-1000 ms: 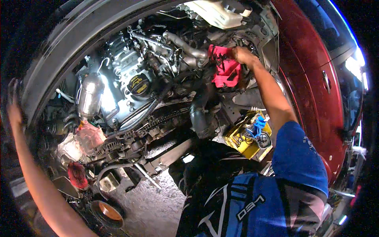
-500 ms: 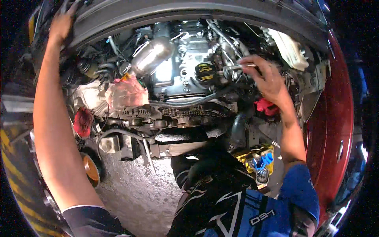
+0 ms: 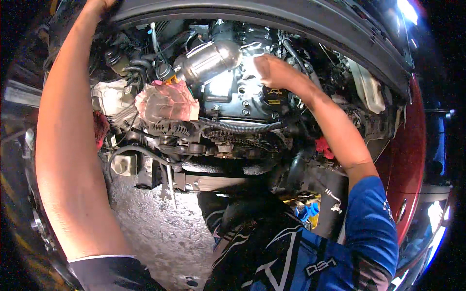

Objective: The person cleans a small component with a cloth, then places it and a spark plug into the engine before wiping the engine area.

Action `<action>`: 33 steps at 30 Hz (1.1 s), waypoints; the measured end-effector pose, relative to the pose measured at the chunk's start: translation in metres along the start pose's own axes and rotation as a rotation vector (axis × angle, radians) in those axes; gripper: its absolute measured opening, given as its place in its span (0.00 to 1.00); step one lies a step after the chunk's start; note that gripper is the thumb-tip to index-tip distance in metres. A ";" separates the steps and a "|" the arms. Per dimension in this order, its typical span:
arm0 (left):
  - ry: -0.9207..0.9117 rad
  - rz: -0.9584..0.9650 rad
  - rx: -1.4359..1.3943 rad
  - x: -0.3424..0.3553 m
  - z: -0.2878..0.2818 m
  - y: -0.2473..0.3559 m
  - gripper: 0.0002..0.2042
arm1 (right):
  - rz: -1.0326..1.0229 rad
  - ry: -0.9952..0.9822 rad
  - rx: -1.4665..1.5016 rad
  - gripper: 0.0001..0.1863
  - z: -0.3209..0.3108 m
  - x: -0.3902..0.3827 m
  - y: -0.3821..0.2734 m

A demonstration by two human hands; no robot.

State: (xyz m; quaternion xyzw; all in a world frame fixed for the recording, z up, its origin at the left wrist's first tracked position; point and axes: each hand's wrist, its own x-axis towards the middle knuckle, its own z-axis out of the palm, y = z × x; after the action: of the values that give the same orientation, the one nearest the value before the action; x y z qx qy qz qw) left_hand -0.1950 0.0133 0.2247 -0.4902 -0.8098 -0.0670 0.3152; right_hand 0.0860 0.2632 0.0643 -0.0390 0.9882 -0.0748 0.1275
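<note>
Grey floor [image 3: 150, 228] glistens below the glossy black engine cover [image 3: 232, 110]; how the hands [image 3: 274, 72] close, I cannot tell.

Bears a crumpled pale-pink rag [image 3: 167, 103] on the engine [image 3: 228, 109], at the near left. Holds a bright red rag [image 3: 324, 147] farther right in the engine bay [image 3: 381, 125]. Gives way below to rough grey floor [image 3: 150, 233]. Has, lower right, a yellow tray [image 3: 315, 219] with blue contents [image 3: 307, 212], resting on something hidden.
</note>
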 end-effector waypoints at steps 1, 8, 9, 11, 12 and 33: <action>-0.051 -0.118 -0.124 0.001 -0.003 0.004 0.19 | 0.002 -0.003 -0.004 0.21 0.007 0.005 0.006; 0.088 0.066 0.259 -0.019 0.011 -0.018 0.20 | -0.134 0.266 0.050 0.10 0.021 0.018 -0.006; 0.053 0.047 0.258 -0.015 0.010 -0.016 0.21 | -0.100 0.304 0.045 0.09 0.016 0.014 -0.014; 0.018 0.030 0.253 -0.009 0.006 -0.012 0.22 | 0.001 0.138 -0.013 0.16 0.012 0.023 -0.013; -0.032 0.014 0.233 -0.006 0.004 -0.011 0.22 | 0.097 -0.026 -0.070 0.23 0.009 0.026 -0.012; -0.206 -0.080 0.289 -0.004 0.015 -0.015 0.21 | 0.074 0.351 0.373 0.16 0.049 0.012 0.027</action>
State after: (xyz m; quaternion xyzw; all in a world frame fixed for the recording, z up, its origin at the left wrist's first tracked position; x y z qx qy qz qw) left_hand -0.2127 0.0091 0.2133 -0.4115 -0.8580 0.0880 0.2947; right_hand 0.0853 0.2817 0.0106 0.0348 0.9651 -0.2567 -0.0382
